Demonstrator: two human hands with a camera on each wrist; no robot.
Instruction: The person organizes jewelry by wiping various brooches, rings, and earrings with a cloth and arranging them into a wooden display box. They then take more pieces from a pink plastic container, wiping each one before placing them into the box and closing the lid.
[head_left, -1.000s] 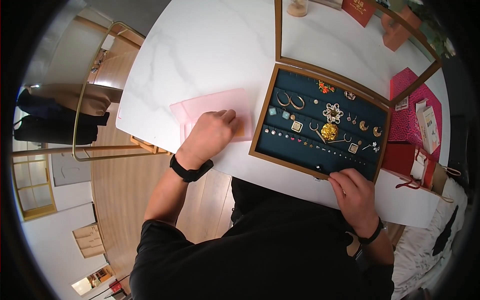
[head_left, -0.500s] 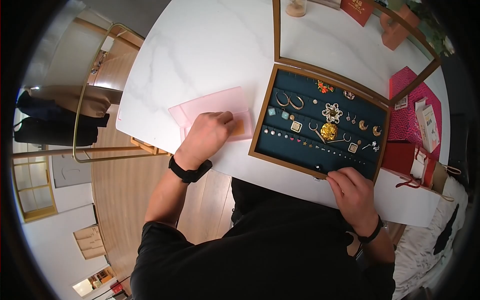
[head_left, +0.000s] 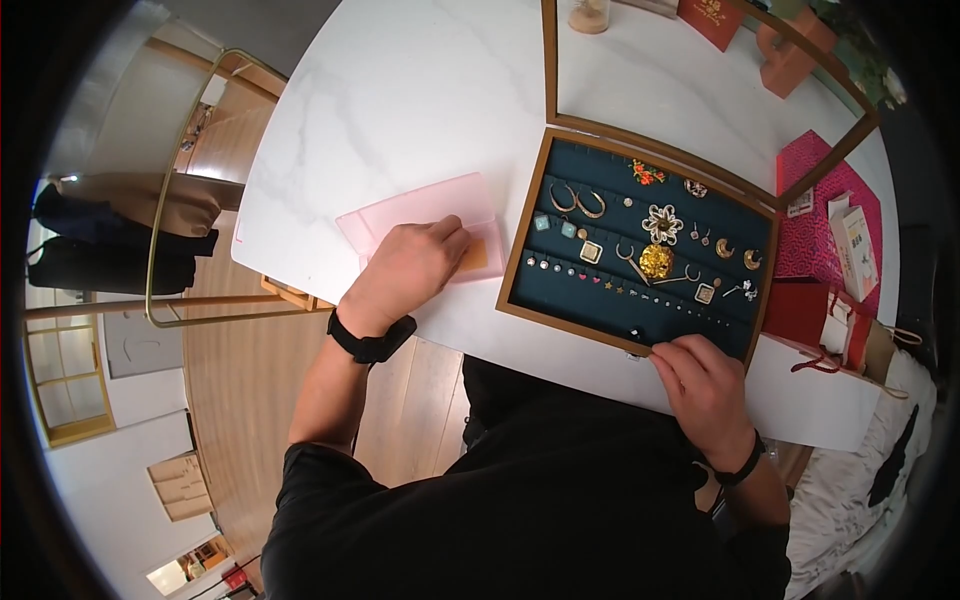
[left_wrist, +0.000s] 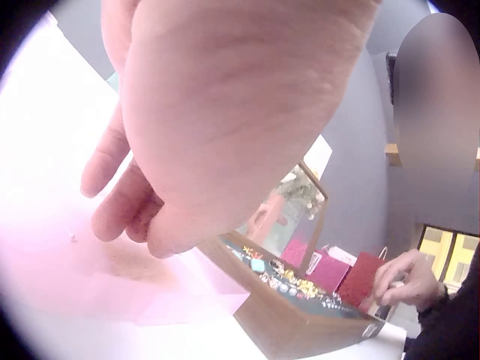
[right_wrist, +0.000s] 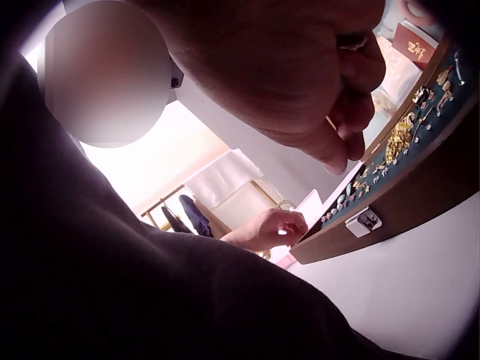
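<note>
My left hand (head_left: 415, 265) is bent down over an open pink plastic case (head_left: 485, 205), its fingers curled and fingertips low over the compartments. In the left wrist view the thumb and fingers (left_wrist: 127, 214) come close together; I cannot tell whether they pinch anything. A tiny piece (left_wrist: 73, 238) lies in the pink case beside them. A yellowish patch (head_left: 475, 255) shows in the case. My right hand (head_left: 705, 390) is at the front edge of a wooden jewelry box (head_left: 570, 334), fingers loosely bent, with nothing visible in them. A small earring (head_left: 635, 332) sits just left of its fingertips.
Rows of earrings and brooches, including a gold flower brooch (head_left: 657, 262), fill the box's dark green lining. Its glass lid (head_left: 553, 60) stands open at the back. A pink patterned bag (head_left: 805, 240) and a red gift bag (head_left: 795, 310) stand at the right.
My left hand shifts very slightly over the pink case, its wrist moving a little left. The right hand stays at the box's front edge.
</note>
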